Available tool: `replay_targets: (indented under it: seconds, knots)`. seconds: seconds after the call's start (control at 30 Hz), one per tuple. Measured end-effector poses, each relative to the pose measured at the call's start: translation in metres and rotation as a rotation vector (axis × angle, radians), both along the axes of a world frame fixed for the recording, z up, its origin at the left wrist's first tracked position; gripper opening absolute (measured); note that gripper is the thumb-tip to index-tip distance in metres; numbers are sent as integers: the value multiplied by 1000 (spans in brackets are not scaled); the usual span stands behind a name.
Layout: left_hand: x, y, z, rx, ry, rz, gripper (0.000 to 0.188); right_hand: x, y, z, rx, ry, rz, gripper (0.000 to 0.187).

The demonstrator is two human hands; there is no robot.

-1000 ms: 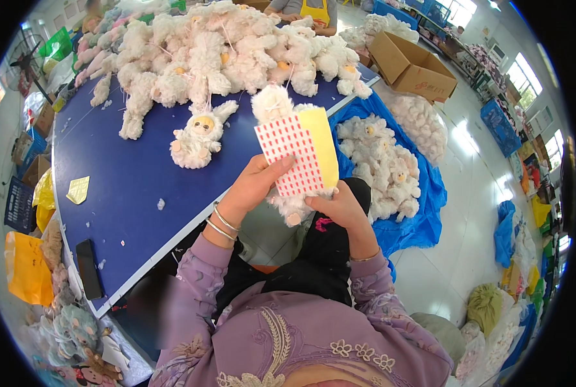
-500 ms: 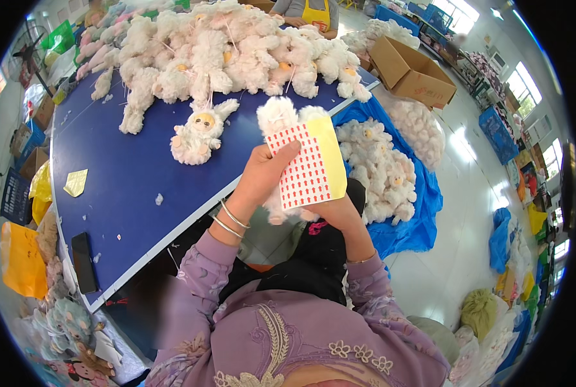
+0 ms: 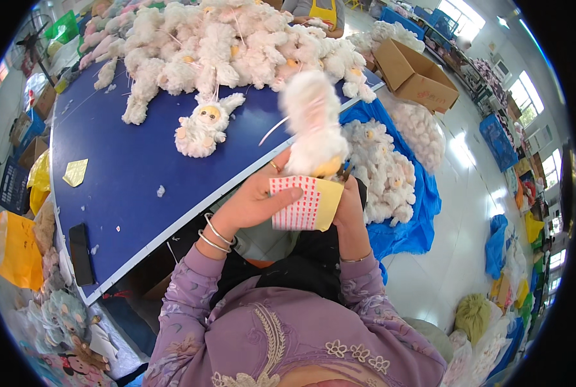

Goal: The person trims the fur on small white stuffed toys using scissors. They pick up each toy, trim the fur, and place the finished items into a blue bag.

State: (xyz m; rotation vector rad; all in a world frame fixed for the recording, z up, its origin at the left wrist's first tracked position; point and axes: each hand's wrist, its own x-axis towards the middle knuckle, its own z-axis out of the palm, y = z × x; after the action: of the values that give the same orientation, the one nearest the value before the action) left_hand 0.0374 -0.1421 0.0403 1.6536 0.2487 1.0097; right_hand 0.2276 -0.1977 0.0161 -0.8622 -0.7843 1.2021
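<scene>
In front of my body, my left hand [image 3: 262, 200] is closed on a sheet of stickers [image 3: 294, 203], white with rows of small red marks and a yellow strip on its right side. Its thumb lies across the sheet's face. Just behind the sheet, a white plush toy [image 3: 313, 122] stands up between my hands, blurred, its long fluffy part upward and a yellowish face patch near the bottom. My right hand [image 3: 348, 205] is closed at the sheet's right edge, its fingers partly hidden. A small dark pointed thing [image 3: 347, 171] shows above it; its kind is unclear.
A blue table [image 3: 133, 174] bears a heap of white plush toys [image 3: 217, 48], a single plush toy [image 3: 202, 126], a yellow paper scrap [image 3: 75, 173] and a black phone [image 3: 81, 255]. More toys lie on blue sheeting [image 3: 423, 222]. Beyond are a cardboard box [image 3: 417, 77] and a co-worker's yellow apron [image 3: 324, 13].
The plush toy has swung up above the sheet and now shows its face patch. The sticker sheet has dropped lower and tilted, and both hands have shifted with it.
</scene>
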Motion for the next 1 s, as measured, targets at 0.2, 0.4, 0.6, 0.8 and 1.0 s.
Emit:
replay_targets:
  seconds: [0.2, 0.4, 0.6, 0.8, 1.0]
  knots:
    - [-2, -3, -7, -125, 147, -56, 19, -9, -3, 24, 0, -478, -90, 15]
    - [5, -2, -8, -343, 46, 147, 21, -2, 3, 42, 14, -510, -270, 10]
    - [2, -1, 1, -449, 88, 240, 24, 4, -17, 77, 363, -937, -191, 23]
    - [7, -8, 11, -493, 39, 195, 24, -1, -6, 76, 439, -1148, -182, 34]
    - [5, -9, 14, -478, 28, 163, 25, -5, -6, 77, 377, -1099, -201, 35]
